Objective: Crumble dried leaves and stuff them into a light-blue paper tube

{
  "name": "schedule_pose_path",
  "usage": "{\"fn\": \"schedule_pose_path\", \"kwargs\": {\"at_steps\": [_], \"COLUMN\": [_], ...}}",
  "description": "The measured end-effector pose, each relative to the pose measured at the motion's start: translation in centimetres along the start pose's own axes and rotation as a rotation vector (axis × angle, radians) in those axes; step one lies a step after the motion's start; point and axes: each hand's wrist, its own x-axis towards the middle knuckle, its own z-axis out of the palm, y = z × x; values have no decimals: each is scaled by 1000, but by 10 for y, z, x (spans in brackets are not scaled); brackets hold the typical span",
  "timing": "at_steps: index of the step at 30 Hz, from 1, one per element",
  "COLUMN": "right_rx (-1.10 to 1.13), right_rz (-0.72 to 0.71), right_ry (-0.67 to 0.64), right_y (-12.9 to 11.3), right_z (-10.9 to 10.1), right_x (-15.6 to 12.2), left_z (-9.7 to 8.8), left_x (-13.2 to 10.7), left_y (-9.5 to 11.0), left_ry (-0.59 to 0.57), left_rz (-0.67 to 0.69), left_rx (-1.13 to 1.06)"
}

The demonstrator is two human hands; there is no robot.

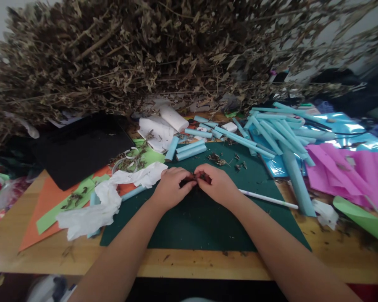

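Note:
My left hand (174,187) and my right hand (216,183) meet above the dark green mat (204,230). Fingers and thumbs of both are curled into a pinch, the tips almost touching. Between them are small dark bits that look like dried leaves (195,177), mostly hidden by the fingers. Just beyond the hands, a little heap of crumbled dried leaves (216,159) lies on the mat. A thin white stick (269,199) rests beside my right forearm. Near my left hand is crumpled white tissue (108,197).
Light blue paper rolls (191,150) lie behind the hands, with a larger pile (280,128) at right. Bundled dried leafy stems (164,54) overhang the table (189,264). A black flat panel (82,147) and orange paper (47,209) sit left; pink paper (337,172) lies right.

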Motion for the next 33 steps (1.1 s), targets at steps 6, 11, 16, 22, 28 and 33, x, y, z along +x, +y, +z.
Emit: {"fn": "schedule_pose_path", "kwargs": {"at_steps": [6, 11, 16, 22, 28, 33], "right_rx": [34, -90, -401, -716, -755, -779], "right_rz": [18, -21, -48, 564, 606, 497], "right_ry": [17, -3, -31, 50, -66, -54], "right_y": [-1, 4, 4, 39, 59, 51], "right_z": [-4, -2, -16, -83, -81, -66], "right_x": [-1, 0, 3, -5, -7, -1], "left_z": [-1, -1, -1, -3, -4, -4], "left_x": [1, 0, -2, -2, -2, -2], "left_y": [-1, -4, -5, -11, -10, -11], "left_ry": [17, 55, 71, 136, 158, 175], "left_rz": [-37, -50, -70, -71, -70, -56], "left_rx": [50, 46, 22, 18, 28, 24]}}
